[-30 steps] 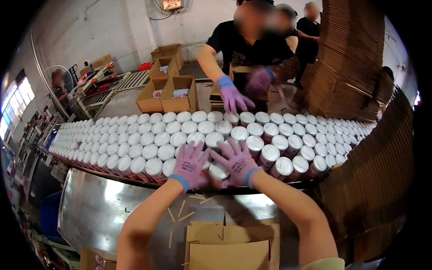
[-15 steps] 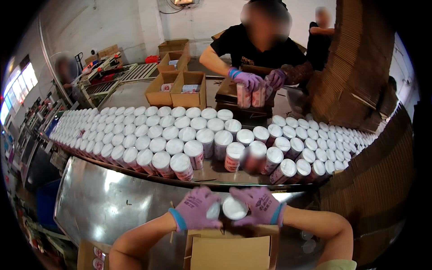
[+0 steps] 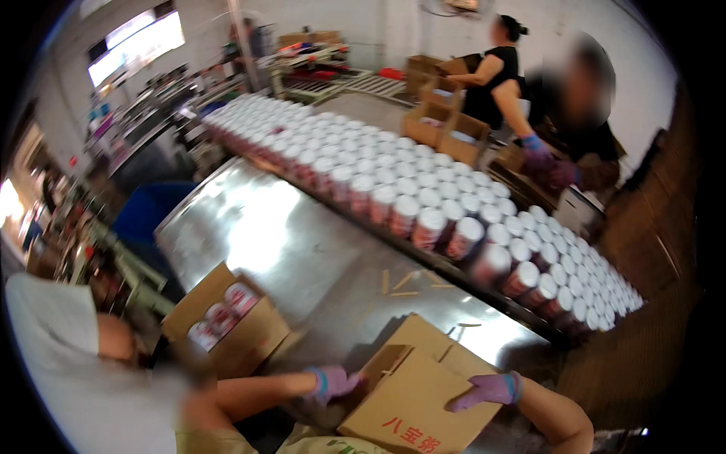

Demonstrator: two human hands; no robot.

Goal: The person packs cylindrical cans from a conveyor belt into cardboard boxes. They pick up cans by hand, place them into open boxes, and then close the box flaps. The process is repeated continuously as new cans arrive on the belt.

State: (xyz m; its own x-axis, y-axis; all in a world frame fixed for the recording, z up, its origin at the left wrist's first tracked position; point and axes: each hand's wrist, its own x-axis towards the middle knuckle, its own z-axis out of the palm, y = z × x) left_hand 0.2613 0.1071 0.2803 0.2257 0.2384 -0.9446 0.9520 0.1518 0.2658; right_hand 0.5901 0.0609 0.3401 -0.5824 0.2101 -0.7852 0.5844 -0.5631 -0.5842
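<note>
A cardboard box (image 3: 416, 378) with red printing sits at the lower middle, nearest me. My left hand (image 3: 333, 384), in a lavender glove, reaches to its left opening; the fingers are blurred and partly hidden, with no clear view of what they hold. My right hand (image 3: 484, 390), also gloved, grips the box's right part. Left of it, an open box (image 3: 253, 348) holds several printed cans. Several rows of white-lidded red cans (image 3: 431, 221) stand in a long band beyond the metal table (image 3: 318, 280), where thin strips (image 3: 404, 281) lie.
A person (image 3: 83, 363) in white is close at the lower left. A blue bin (image 3: 144, 212) stands behind. Across the cans, a gloved co-worker (image 3: 575, 151) and another person (image 3: 484, 87) work beside open boxes (image 3: 420, 127). Tall cardboard stacks (image 3: 643, 219) fill the right edge.
The view has swung round. My hands have moved from the cans, two of which they held, down to the box. The co-worker opposite lifted cans from the rows.
</note>
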